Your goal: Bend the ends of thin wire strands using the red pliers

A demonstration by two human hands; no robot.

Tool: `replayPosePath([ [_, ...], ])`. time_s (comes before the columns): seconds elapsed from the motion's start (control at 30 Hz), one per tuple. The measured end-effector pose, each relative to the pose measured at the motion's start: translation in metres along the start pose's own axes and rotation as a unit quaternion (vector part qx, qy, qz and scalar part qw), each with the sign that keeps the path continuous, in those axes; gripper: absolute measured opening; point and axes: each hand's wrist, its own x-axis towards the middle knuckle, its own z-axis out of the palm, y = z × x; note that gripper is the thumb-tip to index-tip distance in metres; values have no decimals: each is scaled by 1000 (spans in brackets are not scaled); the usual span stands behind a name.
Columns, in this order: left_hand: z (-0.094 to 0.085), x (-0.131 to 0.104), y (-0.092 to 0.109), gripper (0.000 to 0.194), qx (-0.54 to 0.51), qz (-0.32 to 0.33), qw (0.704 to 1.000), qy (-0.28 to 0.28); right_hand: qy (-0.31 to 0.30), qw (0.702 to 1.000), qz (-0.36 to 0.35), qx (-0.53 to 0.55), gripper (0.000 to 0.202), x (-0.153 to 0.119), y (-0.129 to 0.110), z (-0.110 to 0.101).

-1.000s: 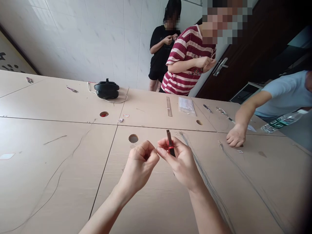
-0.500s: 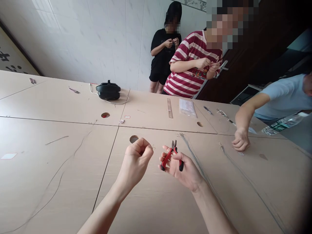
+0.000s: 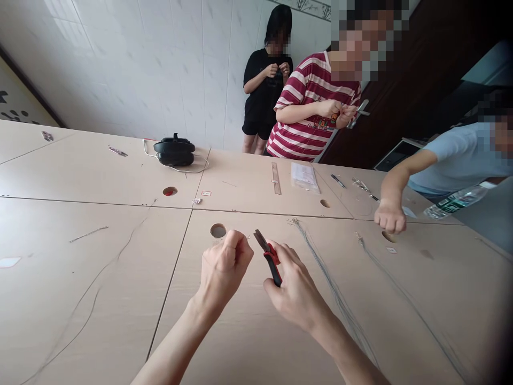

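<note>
My left hand (image 3: 226,264) is closed in a pinch above the table (image 3: 240,342). A thin wire pokes out a little beside its fingertips; most of it is hidden. In my right hand (image 3: 298,286) is a pair of pliers (image 3: 273,267) with red and black handles, its jaws pointing up and left. The jaw tips are just right of my left fingertips, apart from them. To the right of my right hand lies a bundle of thin grey wires (image 3: 320,262) with small metallic ends.
Another wire bundle (image 3: 380,264) lies further right, below a co-worker's fist (image 3: 390,216). Toward the back are a black case (image 3: 175,152) with a white cord, a ruler (image 3: 276,178), a plastic packet (image 3: 305,177) and a pen (image 3: 337,181). Two people stand behind the table.
My right hand has rolled over, turning the pliers from upright with handles apart to tilted left, near my left fingertips. The co-worker's hand at right has lifted off the table.
</note>
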Motion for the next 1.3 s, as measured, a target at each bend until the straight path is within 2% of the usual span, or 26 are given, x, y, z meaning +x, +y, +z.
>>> replayPosePath([
  [0.1, 1, -1, 0, 17, 28, 33, 999, 2, -13, 1000, 13, 11, 59, 1, -6, -1],
  [0.3, 2, -2, 2, 19, 41, 55, 998, 3, -26, 999, 19, 22, 54, 4, -16, -1],
  [0.67, 2, -3, 0, 20, 40, 66, 997, 1, -37, 998, 37, 30, 42, 6, -17, 1],
  [1.0, 6, -5, 1, 17, 31, 21, 999, -7, -21, 998, 44, 30, 19, 7, -20, 7],
  [1.3, 6, -5, 3, 16, 15, -20, 1000, -17, -6, 997, 55, 46, 19, 6, -18, 13],
])
